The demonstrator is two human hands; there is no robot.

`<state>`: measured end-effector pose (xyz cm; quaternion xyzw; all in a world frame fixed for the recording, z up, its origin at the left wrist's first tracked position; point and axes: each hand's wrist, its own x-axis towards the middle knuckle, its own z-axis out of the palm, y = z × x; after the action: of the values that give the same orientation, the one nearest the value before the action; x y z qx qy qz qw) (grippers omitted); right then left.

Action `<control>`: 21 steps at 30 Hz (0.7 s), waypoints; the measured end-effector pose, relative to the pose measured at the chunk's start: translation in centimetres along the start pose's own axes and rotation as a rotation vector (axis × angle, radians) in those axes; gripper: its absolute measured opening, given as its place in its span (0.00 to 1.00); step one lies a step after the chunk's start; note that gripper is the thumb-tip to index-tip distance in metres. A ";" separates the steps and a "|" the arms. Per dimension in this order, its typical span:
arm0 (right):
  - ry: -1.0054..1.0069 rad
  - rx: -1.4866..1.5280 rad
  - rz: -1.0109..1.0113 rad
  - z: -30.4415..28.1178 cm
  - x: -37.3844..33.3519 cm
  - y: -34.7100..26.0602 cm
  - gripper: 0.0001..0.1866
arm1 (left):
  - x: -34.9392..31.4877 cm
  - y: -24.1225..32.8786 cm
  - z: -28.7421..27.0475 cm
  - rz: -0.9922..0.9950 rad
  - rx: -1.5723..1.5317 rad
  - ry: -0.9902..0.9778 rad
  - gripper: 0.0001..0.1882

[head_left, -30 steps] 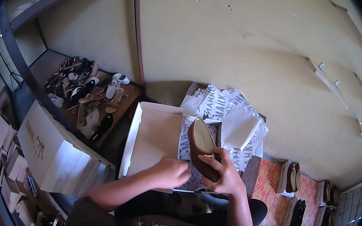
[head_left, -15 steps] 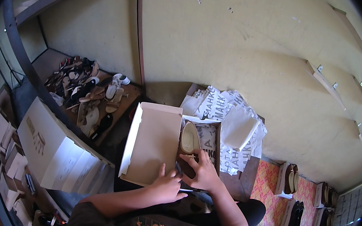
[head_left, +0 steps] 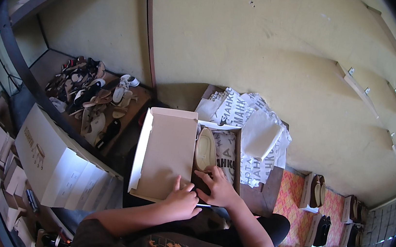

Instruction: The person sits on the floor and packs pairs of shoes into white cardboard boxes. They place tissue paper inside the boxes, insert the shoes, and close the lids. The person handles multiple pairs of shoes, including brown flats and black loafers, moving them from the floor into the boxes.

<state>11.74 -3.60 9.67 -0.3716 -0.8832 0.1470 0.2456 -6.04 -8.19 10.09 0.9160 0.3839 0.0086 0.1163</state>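
An open shoebox (head_left: pixel 239 152) lies in front of me, its lid (head_left: pixel 168 144) folded out to the left. Inside is a beige slip-on shoe (head_left: pixel 205 149), with printed tissue paper (head_left: pixel 226 148) on its right. My left hand (head_left: pixel 181 202) is at the near edge where lid and box meet. Its fingers curl over the inner side and its thumb is outside, gripping the box. My right hand (head_left: pixel 220 187) reaches over the box's near right part, fingers spread, fingertips at the shoe's near end. That end and the dark space under the hand are partly hidden.
Crumpled printed paper (head_left: pixel 257 115) lies behind the box's right side. A heap of sandals (head_left: pixel 82 86) covers a low shelf at left. A stack of white shoeboxes (head_left: pixel 52 160) stands at near left. Shoes in boxes (head_left: pixel 316 190) line the floor at right.
My right hand has shifted slightly down and left, its fingers spreading from their bent pose. More of the shoe shows. My left hand stays at the near edge.
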 end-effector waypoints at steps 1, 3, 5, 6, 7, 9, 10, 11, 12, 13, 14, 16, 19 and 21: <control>-0.016 0.003 0.016 0.1 0.0 0.1 0.30 | 0.0 0.0 -0.2 -0.003 -0.001 -0.005 0.20; -0.049 0.007 0.047 0.4 0.0 0.3 0.31 | 0.0 0.0 -0.3 -0.008 -0.004 -0.009 0.19; -0.050 -0.069 0.024 1.1 -0.2 0.6 0.32 | 0.0 -0.1 -0.2 -0.005 -0.010 -0.005 0.19; -0.051 -0.107 0.013 1.3 -0.3 0.7 0.33 | 0.0 0.0 -0.2 -0.001 -0.010 -0.007 0.19; -0.082 -0.076 0.035 1.2 -0.2 0.7 0.34 | 0.0 -0.1 -0.2 0.000 -0.009 -0.010 0.19; -0.142 -0.014 0.080 0.8 0.2 0.7 0.35 | -0.1 -0.1 -0.1 0.002 -0.006 -0.004 0.19; -0.160 -0.007 0.086 0.7 0.4 0.7 0.35 | -0.1 -0.1 0.0 0.003 -0.004 0.005 0.19; -0.179 0.000 0.091 0.6 0.5 0.8 0.36 | -0.1 -0.1 0.1 0.005 -0.001 0.015 0.19; -0.197 0.007 0.096 0.6 0.5 0.8 0.36 | -0.2 -0.1 0.1 0.006 0.000 0.012 0.19; -0.247 -0.048 0.092 0.7 0.6 0.8 0.36 | -0.2 -0.1 0.1 0.007 0.000 0.011 0.19; -0.296 -0.102 0.088 0.9 0.8 0.8 0.35 | -0.2 -0.1 0.1 0.007 0.001 0.010 0.19; -0.374 -0.163 0.108 1.5 1.0 0.9 0.34 | -0.1 -0.2 0.0 0.009 0.014 -0.028 0.20; -0.460 -0.149 0.167 2.5 1.1 1.6 0.32 | -0.1 -0.2 -0.2 0.017 0.006 -0.033 0.20; -0.521 -0.095 0.187 2.4 1.6 2.3 0.31 | -0.2 -0.2 -0.2 0.017 0.007 -0.022 0.20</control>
<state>10.85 -1.09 7.21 -0.4122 -0.8843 0.2180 -0.0220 -6.28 -8.15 10.27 0.9197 0.3748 -0.0019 0.1171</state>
